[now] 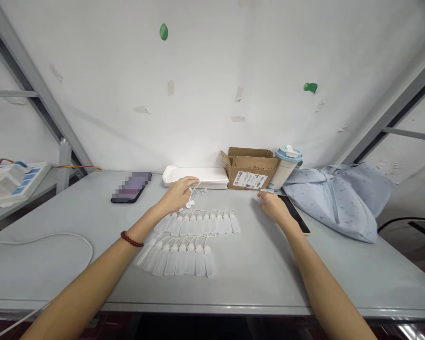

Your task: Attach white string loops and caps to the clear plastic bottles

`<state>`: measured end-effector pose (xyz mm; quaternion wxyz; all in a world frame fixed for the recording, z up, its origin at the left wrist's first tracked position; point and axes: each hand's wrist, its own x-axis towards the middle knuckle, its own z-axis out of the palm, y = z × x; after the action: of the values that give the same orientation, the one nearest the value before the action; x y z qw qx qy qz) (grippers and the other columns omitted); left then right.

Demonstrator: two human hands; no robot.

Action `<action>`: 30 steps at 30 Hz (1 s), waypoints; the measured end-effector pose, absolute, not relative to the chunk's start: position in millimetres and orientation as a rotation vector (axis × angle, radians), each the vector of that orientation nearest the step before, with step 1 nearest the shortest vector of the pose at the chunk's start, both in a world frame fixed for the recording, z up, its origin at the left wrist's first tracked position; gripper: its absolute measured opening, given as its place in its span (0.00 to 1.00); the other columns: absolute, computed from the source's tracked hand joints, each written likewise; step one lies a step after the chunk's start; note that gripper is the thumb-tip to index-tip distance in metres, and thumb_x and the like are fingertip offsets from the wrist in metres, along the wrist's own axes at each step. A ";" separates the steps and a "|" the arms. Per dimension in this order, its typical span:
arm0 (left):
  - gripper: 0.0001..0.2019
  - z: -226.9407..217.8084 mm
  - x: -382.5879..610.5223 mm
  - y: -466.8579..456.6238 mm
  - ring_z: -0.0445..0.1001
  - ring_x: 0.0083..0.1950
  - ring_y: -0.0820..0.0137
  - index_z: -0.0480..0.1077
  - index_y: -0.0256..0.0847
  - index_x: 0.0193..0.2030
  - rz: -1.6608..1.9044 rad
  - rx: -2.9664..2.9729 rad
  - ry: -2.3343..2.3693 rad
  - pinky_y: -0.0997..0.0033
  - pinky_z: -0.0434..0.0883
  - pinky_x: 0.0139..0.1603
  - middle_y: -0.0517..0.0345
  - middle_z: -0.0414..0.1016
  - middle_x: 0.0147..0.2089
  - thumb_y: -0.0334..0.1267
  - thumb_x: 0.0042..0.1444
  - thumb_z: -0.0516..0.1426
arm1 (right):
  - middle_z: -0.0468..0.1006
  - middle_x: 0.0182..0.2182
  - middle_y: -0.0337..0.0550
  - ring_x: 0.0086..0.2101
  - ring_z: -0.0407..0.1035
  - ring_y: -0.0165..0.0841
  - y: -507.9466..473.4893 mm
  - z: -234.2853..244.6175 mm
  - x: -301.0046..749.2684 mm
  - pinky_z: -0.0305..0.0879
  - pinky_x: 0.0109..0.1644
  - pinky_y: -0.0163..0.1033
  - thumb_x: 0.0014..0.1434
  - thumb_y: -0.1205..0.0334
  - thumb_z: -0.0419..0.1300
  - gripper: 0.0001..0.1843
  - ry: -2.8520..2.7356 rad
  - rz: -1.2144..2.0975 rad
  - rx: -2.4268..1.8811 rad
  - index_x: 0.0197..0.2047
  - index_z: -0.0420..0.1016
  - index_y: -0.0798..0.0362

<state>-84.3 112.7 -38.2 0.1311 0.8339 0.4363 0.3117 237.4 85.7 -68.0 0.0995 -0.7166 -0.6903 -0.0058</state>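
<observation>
Two rows of several small clear plastic bottles with tethered white caps [194, 236] lie flat on the grey table [255, 274]. My left hand [179, 192], with a red bead bracelet on the wrist, reaches past the far row, its fingers curled on a small white cap and string near a white stack [205, 177]. My right hand [274, 205] rests palm down to the right, fingers closed on something small and pale that I cannot make out, beside a dark phone [297, 215].
An open cardboard box [250, 167] and a pale cup with a blue lid [285, 165] stand at the back. A light blue cloth bag [336, 198] lies right. Another dark phone [131, 188] lies left, with a white cable [56, 238] and power strip [10, 182].
</observation>
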 end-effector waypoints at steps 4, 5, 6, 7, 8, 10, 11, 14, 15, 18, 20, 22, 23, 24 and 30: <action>0.19 -32.4 -80.9 101.6 0.72 0.49 0.66 0.73 0.37 0.45 1.063 2.277 1.202 0.67 0.71 0.45 0.52 0.74 0.51 0.29 0.53 0.46 | 0.77 0.44 0.51 0.44 0.70 0.37 84.0 -62.2 221.6 0.63 0.46 0.38 0.55 0.70 0.55 0.16 -1.996 0.035 -1.933 0.48 0.70 0.57; 0.17 -31.4 -79.7 98.1 0.73 0.48 0.66 0.74 0.37 0.43 1.092 2.246 1.178 0.67 0.71 0.46 0.53 0.75 0.48 0.30 0.54 0.47 | 0.78 0.42 0.50 0.41 0.71 0.37 82.2 -60.3 215.4 0.64 0.45 0.39 0.55 0.68 0.56 0.15 -1.935 0.084 -1.821 0.47 0.71 0.56; 0.15 -30.6 -78.2 94.5 0.74 0.47 0.66 0.75 0.38 0.41 1.110 2.219 1.154 0.67 0.70 0.46 0.53 0.77 0.46 0.32 0.54 0.48 | 0.78 0.41 0.49 0.38 0.71 0.36 79.8 -58.2 208.4 0.65 0.43 0.40 0.55 0.65 0.57 0.13 -1.868 0.143 -1.704 0.45 0.72 0.55; 0.13 -30.1 -76.5 91.0 0.74 0.45 0.67 0.75 0.38 0.39 1.120 2.193 1.135 0.67 0.70 0.46 0.54 0.77 0.44 0.33 0.54 0.50 | 0.78 0.40 0.48 0.36 0.71 0.36 76.7 -56.0 201.0 0.65 0.40 0.40 0.54 0.63 0.57 0.13 -1.816 0.209 -1.596 0.44 0.73 0.54; 0.11 -29.8 -74.6 87.5 0.74 0.44 0.67 0.75 0.38 0.37 1.123 2.167 1.121 0.67 0.71 0.46 0.54 0.78 0.42 0.34 0.54 0.51 | 0.78 0.39 0.47 0.34 0.70 0.35 73.3 -53.9 193.5 0.66 0.37 0.39 0.54 0.60 0.58 0.14 -1.770 0.280 -1.507 0.44 0.73 0.54; 0.09 -29.6 -70.3 81.1 0.75 0.42 0.67 0.75 0.39 0.35 1.117 2.118 1.096 0.67 0.71 0.45 0.55 0.78 0.40 0.35 0.53 0.53 | 0.77 0.39 0.47 0.33 0.69 0.33 65.8 -49.9 179.4 0.65 0.35 0.38 0.52 0.57 0.59 0.16 -1.683 0.424 -1.378 0.44 0.72 0.53; 0.08 -29.5 -68.2 78.3 0.75 0.41 0.68 0.75 0.39 0.34 1.113 2.101 1.079 0.68 0.72 0.44 0.55 0.78 0.38 0.35 0.53 0.54 | 0.77 0.39 0.47 0.33 0.68 0.32 62.1 -48.1 173.4 0.65 0.35 0.38 0.52 0.56 0.60 0.17 -1.636 0.501 -1.323 0.44 0.72 0.54; 0.06 -28.7 -62.7 71.5 0.76 0.38 0.69 0.74 0.38 0.32 1.107 2.067 1.050 0.69 0.73 0.43 0.56 0.78 0.35 0.35 0.52 0.56 | 0.76 0.37 0.45 0.32 0.67 0.31 52.9 -44.3 160.4 0.66 0.35 0.37 0.51 0.54 0.60 0.17 -1.559 0.747 -1.201 0.42 0.72 0.54; 0.05 -28.2 -61.3 69.7 0.76 0.37 0.69 0.74 0.38 0.32 1.110 2.056 1.052 0.69 0.73 0.43 0.57 0.78 0.35 0.35 0.51 0.57 | 0.75 0.36 0.45 0.32 0.67 0.31 50.6 -43.5 157.6 0.66 0.36 0.37 0.51 0.54 0.61 0.16 -1.566 0.809 -1.180 0.42 0.73 0.54; 0.06 -27.1 -58.1 65.0 0.76 0.37 0.70 0.73 0.38 0.34 1.117 2.023 1.062 0.69 0.74 0.42 0.56 0.78 0.36 0.36 0.51 0.58 | 0.75 0.34 0.43 0.34 0.68 0.32 45.8 -42.5 151.8 0.67 0.38 0.38 0.51 0.55 0.61 0.15 -1.635 0.919 -1.136 0.40 0.74 0.55; 0.06 -26.6 -56.6 62.3 0.76 0.38 0.70 0.73 0.38 0.36 1.119 2.027 1.056 0.68 0.74 0.43 0.56 0.77 0.37 0.37 0.52 0.58 | 0.76 0.34 0.43 0.35 0.69 0.32 43.5 -42.6 148.7 0.68 0.38 0.38 0.52 0.55 0.61 0.15 -1.685 0.969 -1.110 0.42 0.75 0.54; 0.06 -26.3 -55.5 59.8 0.75 0.39 0.69 0.73 0.38 0.36 1.127 2.038 1.048 0.67 0.74 0.44 0.56 0.77 0.37 0.37 0.52 0.57 | 0.76 0.33 0.43 0.34 0.70 0.32 41.3 -42.9 145.7 0.69 0.35 0.37 0.53 0.55 0.61 0.16 -1.727 1.030 -1.088 0.43 0.75 0.54; 0.06 -26.2 -55.0 58.7 0.75 0.39 0.69 0.73 0.38 0.36 1.133 2.041 1.044 0.67 0.74 0.44 0.56 0.77 0.37 0.37 0.53 0.57 | 0.77 0.33 0.43 0.33 0.71 0.32 40.1 -43.1 144.3 0.69 0.33 0.37 0.53 0.55 0.61 0.17 -1.741 1.061 -1.085 0.44 0.75 0.53; 0.06 -26.0 -54.5 57.7 0.75 0.39 0.69 0.73 0.38 0.36 1.136 2.041 1.042 0.66 0.74 0.44 0.56 0.77 0.37 0.36 0.53 0.57 | 0.77 0.34 0.43 0.33 0.71 0.33 39.1 -43.4 143.0 0.69 0.32 0.36 0.53 0.55 0.61 0.17 -1.753 1.089 -1.082 0.45 0.75 0.53; 0.05 -25.4 -51.8 53.4 0.74 0.38 0.70 0.73 0.39 0.34 1.141 2.087 0.981 0.68 0.75 0.43 0.57 0.77 0.36 0.34 0.54 0.56 | 0.77 0.31 0.43 0.33 0.73 0.33 36.3 -44.8 139.7 0.69 0.32 0.37 0.54 0.55 0.60 0.16 -1.754 1.143 -1.067 0.45 0.75 0.53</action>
<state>-51.8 53.4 -25.4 0.2806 0.7785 0.3659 0.4258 139.7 36.3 -44.8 0.3856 -0.4188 -0.6889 0.4488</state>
